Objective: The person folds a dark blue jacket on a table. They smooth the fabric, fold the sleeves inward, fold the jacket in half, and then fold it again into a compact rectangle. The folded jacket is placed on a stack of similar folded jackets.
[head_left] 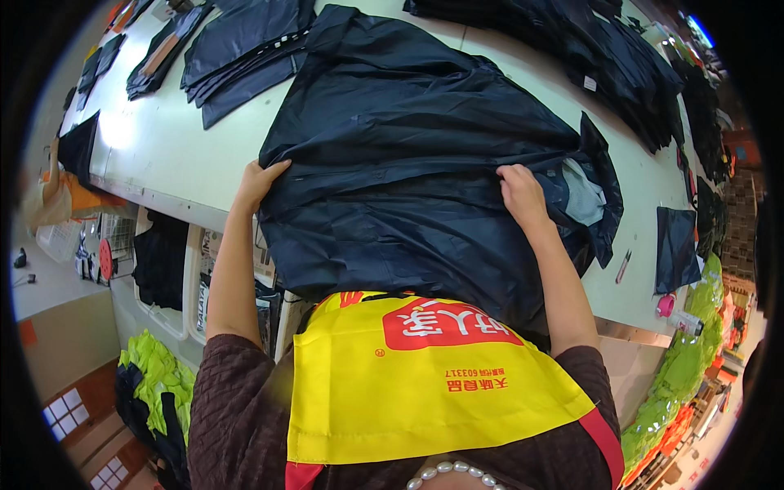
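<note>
A dark navy, thin-fabric jacket (408, 122) lies spread over the pale table, its lower part hanging over the near edge against my apron. My left hand (260, 181) pinches the jacket's left edge between thumb and fingers. At the right, my right hand (523, 194) is closed on a long fold running across the jacket. Just beyond that hand, a pale blue lining (583, 194) with a small white label shows through an opening in the cloth. Small thread snips (624, 267) lie on the table to the right of the jacket.
Folded dark garments (241, 57) are stacked at the far left, and a larger dark pile (563, 57) lies far right. A flat dark packet (676, 249), a pink roll (665, 305) and bright green garments (678, 367) are at right. Another person's arm (53, 184) is at far left.
</note>
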Tool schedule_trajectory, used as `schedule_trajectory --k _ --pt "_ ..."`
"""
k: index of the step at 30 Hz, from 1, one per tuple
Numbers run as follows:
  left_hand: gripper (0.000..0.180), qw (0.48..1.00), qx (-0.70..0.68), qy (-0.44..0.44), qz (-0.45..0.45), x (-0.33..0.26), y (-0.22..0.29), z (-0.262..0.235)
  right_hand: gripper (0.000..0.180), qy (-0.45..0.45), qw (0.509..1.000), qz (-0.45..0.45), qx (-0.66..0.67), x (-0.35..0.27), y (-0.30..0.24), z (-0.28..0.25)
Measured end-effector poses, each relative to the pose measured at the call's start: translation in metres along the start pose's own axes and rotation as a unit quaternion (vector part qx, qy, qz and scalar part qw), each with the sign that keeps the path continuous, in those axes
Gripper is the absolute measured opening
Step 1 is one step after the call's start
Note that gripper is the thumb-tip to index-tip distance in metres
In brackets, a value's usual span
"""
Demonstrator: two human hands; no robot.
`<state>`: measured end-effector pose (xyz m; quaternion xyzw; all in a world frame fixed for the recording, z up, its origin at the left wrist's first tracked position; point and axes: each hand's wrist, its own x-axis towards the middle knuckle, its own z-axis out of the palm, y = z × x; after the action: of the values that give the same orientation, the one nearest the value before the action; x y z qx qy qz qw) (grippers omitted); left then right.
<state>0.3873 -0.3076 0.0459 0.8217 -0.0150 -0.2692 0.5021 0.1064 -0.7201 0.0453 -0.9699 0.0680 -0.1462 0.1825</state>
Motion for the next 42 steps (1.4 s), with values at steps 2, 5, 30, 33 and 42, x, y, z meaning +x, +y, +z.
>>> schedule_trajectory --k 2,5,30,33,42 --pt "0.042 1.000 -0.006 0.017 0.025 -0.002 -0.007 -0.001 0.020 0.077 0.992 -0.101 -0.007 -0.009 -0.021 -0.022" --pt "0.041 0.999 -0.022 0.017 0.033 0.003 -0.016 0.002 0.018 -0.021 0.993 -0.118 0.010 -0.058 -0.024 -0.018" --pt "0.042 0.989 0.018 0.102 0.109 -0.005 -0.011 0.015 0.011 -0.154 0.987 0.030 -0.029 0.087 -0.184 0.118" --pt "0.042 0.988 0.033 0.109 0.101 -0.002 -0.015 0.014 0.012 -0.155 0.985 0.052 -0.054 0.089 -0.198 0.122" --pt "0.039 0.984 0.044 0.124 0.119 -0.003 -0.015 0.018 0.014 -0.296 0.946 -0.079 -0.105 0.101 -0.196 0.109"
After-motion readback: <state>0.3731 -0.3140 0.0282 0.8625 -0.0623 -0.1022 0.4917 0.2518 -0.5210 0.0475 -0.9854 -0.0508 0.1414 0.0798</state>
